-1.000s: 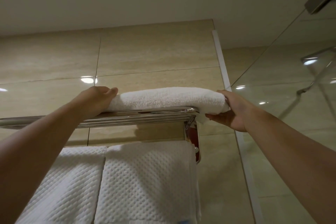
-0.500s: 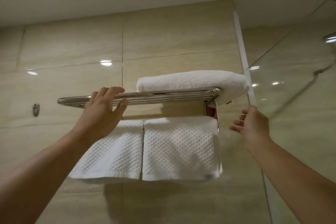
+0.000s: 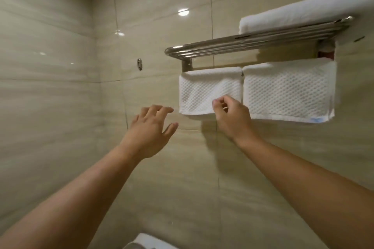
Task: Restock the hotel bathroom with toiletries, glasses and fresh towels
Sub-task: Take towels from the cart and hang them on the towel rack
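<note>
A chrome towel rack [image 3: 242, 43] is fixed high on the beige tiled wall. A folded white bath towel [image 3: 303, 12] lies on top of it, toward its right end. Two white waffle-weave hand towels hang side by side from the bar below: a left one [image 3: 202, 89] and a right one [image 3: 287, 91]. My right hand [image 3: 232, 119] is at the lower right corner of the left hand towel, thumb and fingers pinched on its bottom edge. My left hand [image 3: 149, 131] hovers with fingers spread just left of that towel's lower left corner, not touching it.
A small chrome fitting [image 3: 139, 64] sits on the wall left of the rack, near the room corner. A white object [image 3: 145, 242] shows at the bottom edge of the view, mostly cut off. Glossy tiles reflect ceiling lights.
Both hands came down from the rack's top shelf and the bath towel. The right hand now pinches the left hand towel's bottom edge. The view has swung left and pulled back.
</note>
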`<state>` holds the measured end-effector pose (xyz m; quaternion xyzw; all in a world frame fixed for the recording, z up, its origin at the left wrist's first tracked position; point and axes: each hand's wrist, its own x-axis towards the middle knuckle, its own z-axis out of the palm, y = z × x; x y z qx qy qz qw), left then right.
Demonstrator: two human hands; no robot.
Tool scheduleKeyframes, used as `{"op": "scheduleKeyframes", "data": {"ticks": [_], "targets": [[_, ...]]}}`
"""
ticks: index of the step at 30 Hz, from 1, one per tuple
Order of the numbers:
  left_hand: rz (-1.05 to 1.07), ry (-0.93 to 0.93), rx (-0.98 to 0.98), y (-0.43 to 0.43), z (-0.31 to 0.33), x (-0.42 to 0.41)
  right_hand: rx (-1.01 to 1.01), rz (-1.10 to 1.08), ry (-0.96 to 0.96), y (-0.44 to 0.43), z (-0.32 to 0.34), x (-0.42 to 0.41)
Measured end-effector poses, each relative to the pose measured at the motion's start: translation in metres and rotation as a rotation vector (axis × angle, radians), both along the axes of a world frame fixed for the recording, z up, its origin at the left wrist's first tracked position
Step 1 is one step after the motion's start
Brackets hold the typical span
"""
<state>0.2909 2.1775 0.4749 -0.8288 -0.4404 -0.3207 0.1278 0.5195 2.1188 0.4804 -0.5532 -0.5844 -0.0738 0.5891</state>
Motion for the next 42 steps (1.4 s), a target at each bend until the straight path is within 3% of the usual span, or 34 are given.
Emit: {"op": "scheduleKeyframes", "data": {"ticks": [8,16,22,29,42], "targets": [[0.364,0.121,-0.149,-0.046,-0.091,-0.126,-0.384,0.222,-0.439,0.042,-0.100,-0.161],[0.833,0.080,-0.376,-0.130,-0.207,-0.223,-0.541,0.583,-0.777,0.014,-0.210,-0.293],[1.147,-0.021,-0.518,-0.238,-0.281,-0.249,-0.522,0.889,-0.914,-0.049,-0.279,-0.350],[1.434,-0.152,-0.711,-0.389,-0.358,-0.219,-0.493,1.199,-1.139,-0.145,-0.357,-0.363],[1.834,-0.393,-0.705,-0.640,-0.409,-0.152,-0.305,1.567,-1.340,-0.370,-0.408,-0.380]]}}
